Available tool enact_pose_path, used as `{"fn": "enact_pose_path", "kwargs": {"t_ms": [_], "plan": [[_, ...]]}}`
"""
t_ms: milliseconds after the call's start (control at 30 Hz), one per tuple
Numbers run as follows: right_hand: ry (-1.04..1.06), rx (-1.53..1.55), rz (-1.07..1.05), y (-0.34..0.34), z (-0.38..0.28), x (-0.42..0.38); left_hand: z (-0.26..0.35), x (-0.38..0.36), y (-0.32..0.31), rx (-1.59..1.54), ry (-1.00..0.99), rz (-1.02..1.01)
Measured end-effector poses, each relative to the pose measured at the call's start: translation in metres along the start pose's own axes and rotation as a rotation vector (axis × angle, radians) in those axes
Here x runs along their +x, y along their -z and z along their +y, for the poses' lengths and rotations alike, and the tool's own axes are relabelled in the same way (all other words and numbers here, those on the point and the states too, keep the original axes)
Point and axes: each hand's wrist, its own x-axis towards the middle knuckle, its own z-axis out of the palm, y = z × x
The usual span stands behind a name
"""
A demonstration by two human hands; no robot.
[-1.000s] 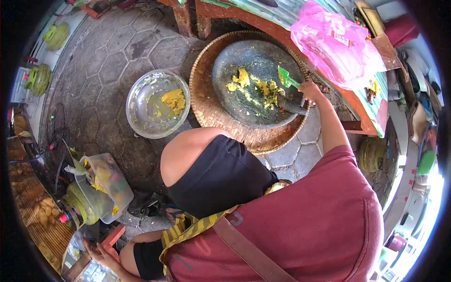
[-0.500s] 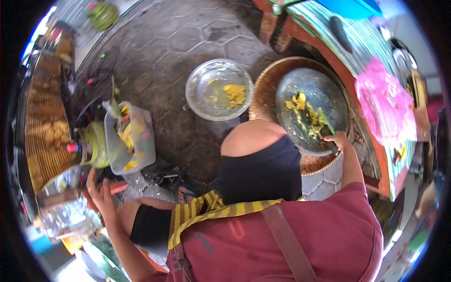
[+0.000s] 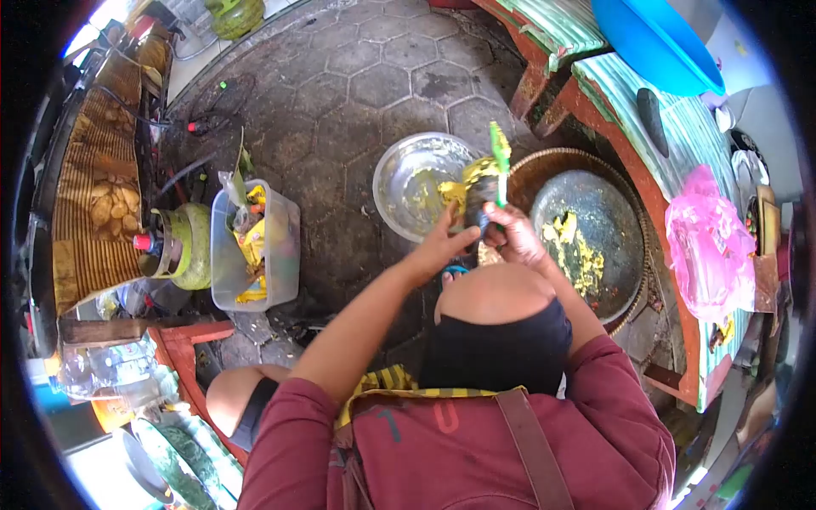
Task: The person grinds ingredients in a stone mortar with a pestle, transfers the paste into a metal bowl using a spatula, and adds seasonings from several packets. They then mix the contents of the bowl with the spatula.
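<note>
My left hand is closed on the lower end of a dark stone pestle, held tilted with yellow paste around its upper end. Against the pestle's side, my right hand grips a green spatula whose raised tip is smeared with yellow. Both hands are together above my knee. Behind them sits a metal basin with yellow paste, partly hidden by the pestle. A round stone mortar with mashed yellow bits lies to the right inside a brown woven tray.
At left stand a clear plastic tub with yellow wrappers and a green gas cylinder. A red-edged bench on the right bears a pink plastic bag, another dark elongated stone and a blue basin. Hexagonal paving covers the floor.
My left hand has come from the far left to the centre and holds the pestle. My right hand has left the mortar's edge, bringing the green spatula beside the basin.
</note>
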Motion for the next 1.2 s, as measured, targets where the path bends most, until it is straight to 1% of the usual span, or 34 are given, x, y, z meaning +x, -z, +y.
{"fn": "enact_pose_path", "kwargs": {"t_ms": [33, 67, 100, 133, 167, 200, 233, 267, 300, 333, 367, 400, 433, 467, 500, 533, 567, 600, 633, 700, 767, 800, 867, 900, 967, 1000, 1033, 1100, 1133, 1167, 1200], "plan": [[-0.035, -0.037, 0.006, -0.012, 0.003, 0.007, 0.007, -0.003, -0.006, -0.108, 0.017, -0.056], [-0.049, -0.080, 0.003, -0.022, 0.004, 0.012, 0.004, -0.001, -0.006, -0.085, 0.032, 0.034], [-0.066, -0.123, 0.002, -0.028, 0.005, 0.015, -0.004, 0.003, 0.002, -0.085, 0.035, 0.036], [-0.068, -0.110, -0.082, -0.026, 0.006, 0.019, -0.013, 0.007, 0.012, -0.083, 0.057, 0.010], [-0.073, -0.107, -0.081, -0.024, 0.006, 0.022, -0.023, 0.011, 0.021, -0.081, 0.079, -0.017], [-0.045, -0.109, -0.001, -0.028, 0.000, 0.020, -0.021, 0.006, 0.021, -0.098, 0.136, 0.127], [-0.018, -0.110, 0.082, -0.030, -0.002, 0.020, -0.029, 0.008, 0.029, -0.101, 0.150, 0.127], [0.004, -0.388, 0.155, -0.007, 0.005, 0.030, -0.041, 0.011, 0.041, -0.017, 0.204, 0.197], [-0.002, -0.381, 0.161, 0.005, 0.014, 0.038, -0.047, 0.013, 0.050, 0.071, 0.256, 0.265], [0.370, -0.901, 0.277, 0.011, 0.021, 0.044, -0.049, 0.011, 0.054, 0.128, 0.289, 0.332], [0.752, -1.417, 0.384, 0.019, 0.028, 0.047, -0.050, 0.011, 0.057, 0.131, 0.297, 0.327], [0.682, -1.474, 0.422, 0.002, 0.021, 0.036, -0.050, 0.008, 0.059, 0.203, 0.296, 0.376], [0.665, -1.472, 0.432, 0.002, 0.027, 0.035, -0.052, 0.006, 0.060, 0.274, 0.296, 0.421], [0.747, -1.560, 0.370, 0.003, 0.029, 0.034, -0.057, 0.006, 0.062, 0.276, 0.305, 0.408], [0.834, -1.647, 0.304, 0.004, 0.031, 0.034, -0.064, 0.009, 0.066, 0.357, 0.214, 0.443], [0.736, -1.717, 0.244, 0.001, 0.031, 0.033, -0.070, 0.011, 0.070, 0.437, 0.121, 0.479], [0.727, -1.718, 0.251, 0.005, 0.032, 0.035, -0.076, 0.012, 0.077, 0.437, 0.126, 0.471], [0.483, -1.823, 0.280, 0.013, 0.034, 0.042, -0.081, 0.012, 0.084, 0.404, 0.080, 0.446], [0.234, -1.912, 0.306, 0.020, 0.037, 0.049, -0.072, 0.011, 0.082, 0.371, 0.030, 0.422], [0.225, -1.953, 0.353, 0.034, 0.037, 0.054, -0.061, 0.008, 0.083, 0.449, -0.006, 0.425], [0.397, -1.824, 0.393, 0.036, 0.039, 0.050, -0.061, 0.007, 0.088, 0.564, -0.095, 0.442], [0.382, -1.822, 0.394, 0.032, 0.042, 0.043, -0.062, 0.004, 0.088, 0.562, -0.083, 0.436], [0.787, -1.676, 0.332, 0.013, 0.037, 0.040, -0.050, 0.008, 0.092, 0.638, -0.047, 0.484], [0.786, -1.675, 0.337, 0.008, 0.036, 0.039, -0.047, 0.010, 0.094, 0.641, -0.048, 0.480], [0.641, -1.742, 0.233, 0.003, 0.037, 0.035, -0.043, 0.009, 0.097, 0.765, -0.075, 0.503], [0.445, -1.850, 0.322, 0.013, 0.039, 0.041, -0.040, 0.007, 0.098, 0.769, -0.074, 0.497], [0.143, -1.981, 0.345, 0.022, 0.035, 0.050, -0.036, 0.006, 0.101, 0.801, -0.075, 0.481], [0.329, -1.906, 0.404, 0.029, 0.032, 0.046, -0.028, 0.010, 0.105, 0.842, -0.082, 0.459], [0.325, -1.904, 0.405, 0.026, 0.032, 0.045, -0.027, 0.011, 0.105, 0.913, -0.079, 0.482], [0.476, -1.864, 0.356, 0.022, 0.037, 0.041, -0.029, 0.008, 0.104, 0.982, -0.066, 0.500], [0.632, -1.820, 0.314, 0.013, 0.036, 0.037, -0.026, 0.008, 0.103, 0.981, -0.061, 0.492]]}}
